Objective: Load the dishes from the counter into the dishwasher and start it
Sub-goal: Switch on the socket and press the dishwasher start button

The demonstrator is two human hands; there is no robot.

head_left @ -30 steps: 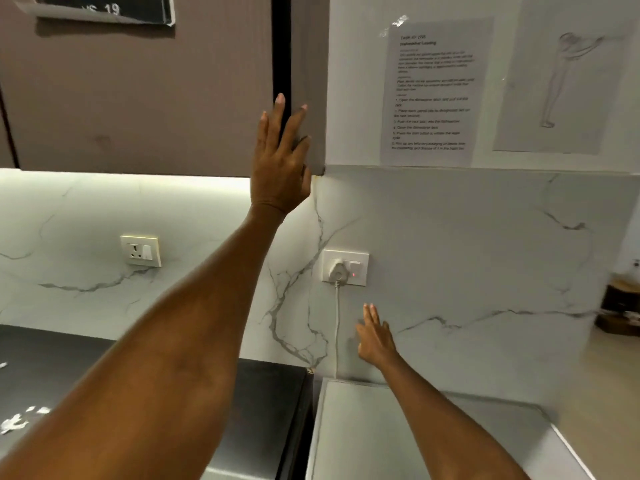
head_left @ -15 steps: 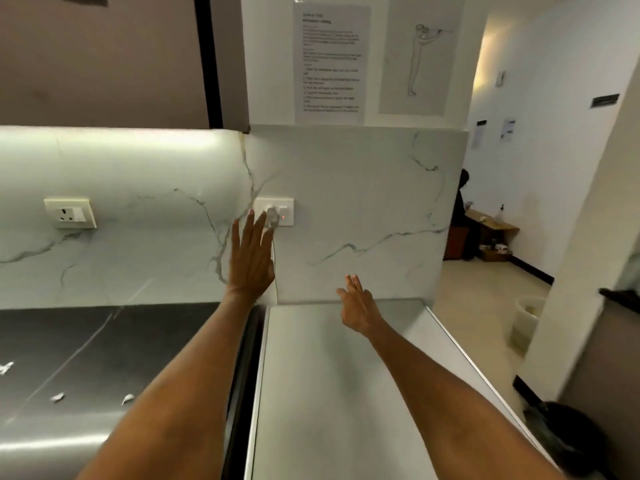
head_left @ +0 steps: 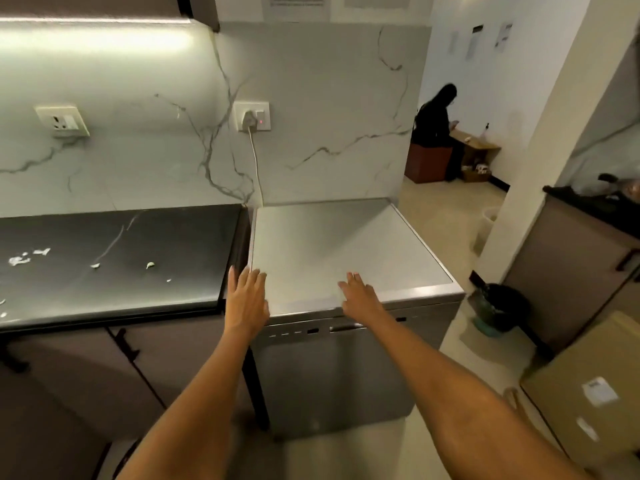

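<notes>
A silver freestanding dishwasher (head_left: 332, 372) stands with its door closed, its handle slot and buttons along the top of the front. My left hand (head_left: 246, 299) is stretched out flat over the front left corner of its top. My right hand (head_left: 360, 295) is flat over the front edge, just above the handle slot. Both hands hold nothing. The dark counter (head_left: 110, 261) to the left carries only a few white scraps; no dishes show on it.
A plug and white cable (head_left: 255, 157) run down the marble wall behind the dishwasher. Cabinet doors with black handles (head_left: 126, 344) sit under the counter. To the right are a black bin (head_left: 498, 306), a cardboard box (head_left: 588, 386) and a person (head_left: 434, 119) in the far room.
The view has tilted down from the wall to the dishwasher. Both hands have come down from the wall to the dishwasher's front edge.
</notes>
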